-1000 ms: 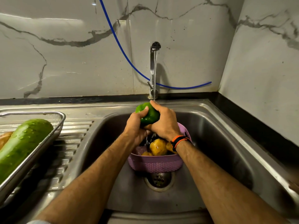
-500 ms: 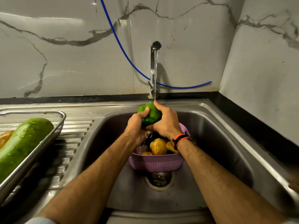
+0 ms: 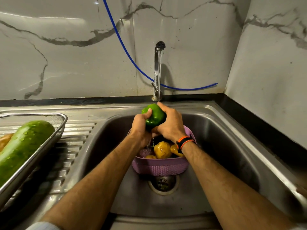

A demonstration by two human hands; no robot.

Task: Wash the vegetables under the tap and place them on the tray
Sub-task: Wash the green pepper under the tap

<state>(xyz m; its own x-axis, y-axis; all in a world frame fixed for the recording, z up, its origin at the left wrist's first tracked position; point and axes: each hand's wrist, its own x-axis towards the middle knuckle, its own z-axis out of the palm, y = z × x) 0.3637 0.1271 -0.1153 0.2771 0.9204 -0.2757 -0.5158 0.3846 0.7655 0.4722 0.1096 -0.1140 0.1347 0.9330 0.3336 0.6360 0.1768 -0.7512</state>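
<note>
Both the left hand [image 3: 141, 124] and right hand [image 3: 171, 124] grip the green pepper [image 3: 154, 116] under the tap [image 3: 157, 70]; its lower half is hidden between the palms. The basket [image 3: 159, 166] below them is partly covered.

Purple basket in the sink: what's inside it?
The purple basket holds yellow vegetables and a dark one, wet. The left hand and right hand, gripping the green pepper, cover its back half, so a full count isn't possible.

Blue hose [image 3: 126, 52] sags across the marble wall [image 3: 66, 55] — orange-black wristband [image 3: 183, 142]
</note>
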